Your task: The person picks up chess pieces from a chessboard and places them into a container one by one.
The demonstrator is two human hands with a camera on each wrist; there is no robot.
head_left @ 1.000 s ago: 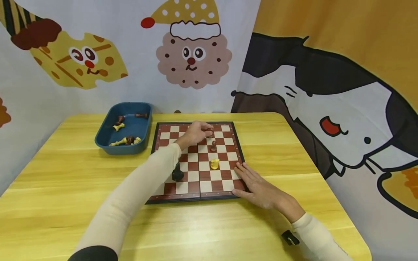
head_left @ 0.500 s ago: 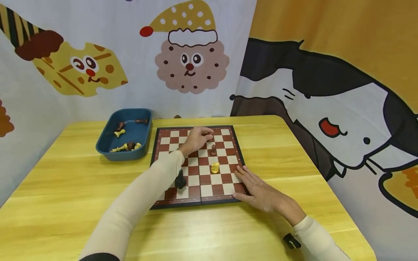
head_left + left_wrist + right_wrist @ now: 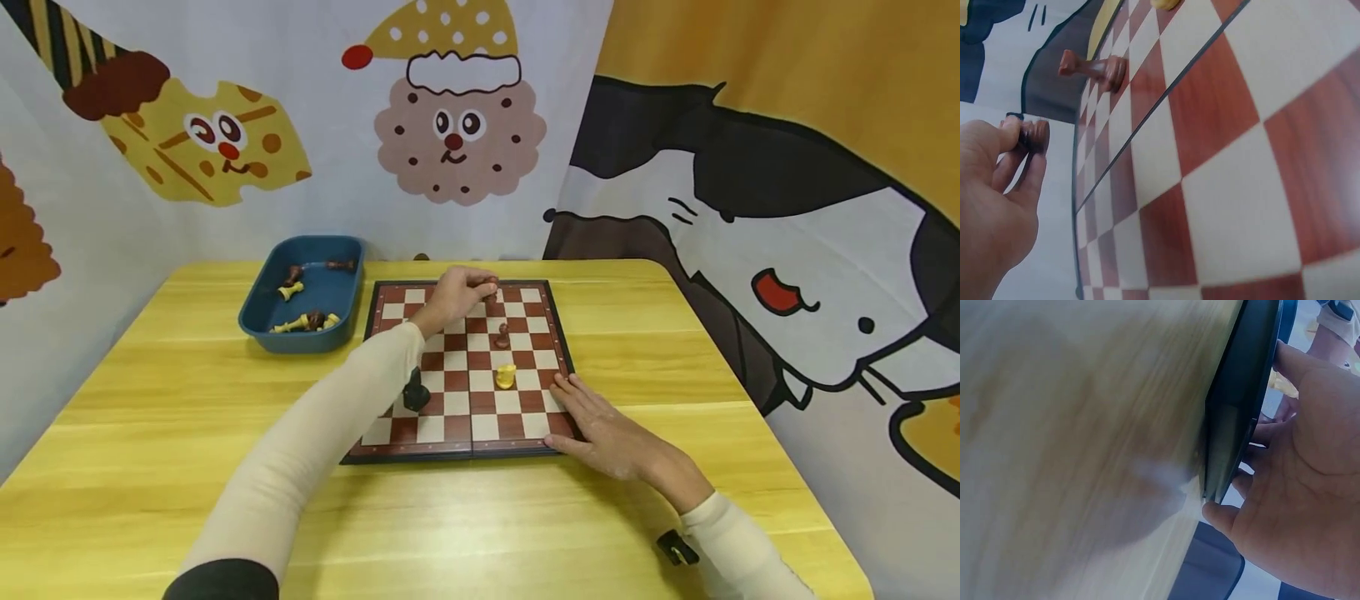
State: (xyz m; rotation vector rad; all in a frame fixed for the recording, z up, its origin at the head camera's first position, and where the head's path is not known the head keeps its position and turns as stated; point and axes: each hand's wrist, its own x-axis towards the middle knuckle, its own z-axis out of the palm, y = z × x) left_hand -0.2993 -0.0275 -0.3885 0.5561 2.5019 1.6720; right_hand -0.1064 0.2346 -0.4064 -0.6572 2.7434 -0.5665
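Observation:
My left hand reaches over the far side of the chessboard. Its thumb and fingers pinch a dark brown chess piece, partly hidden by the fingers, with its round base showing in the left wrist view. A second brown chess piece stands upright on the right half, and nearer to me is a yellow chess piece. At the board's near right corner my right hand rests on the edge, fingers extended and thumb at the front rim.
Left of the board, a blue tray holds several brown and yellow chess pieces lying on their sides. The yellow wooden table backs onto a cartoon-printed curtain. A black device is on each wrist.
My left hand, still pinching the brown piece, has shifted slightly up and toward the board's far edge. My right hand stays on the board's corner. The head view has shifted a little.

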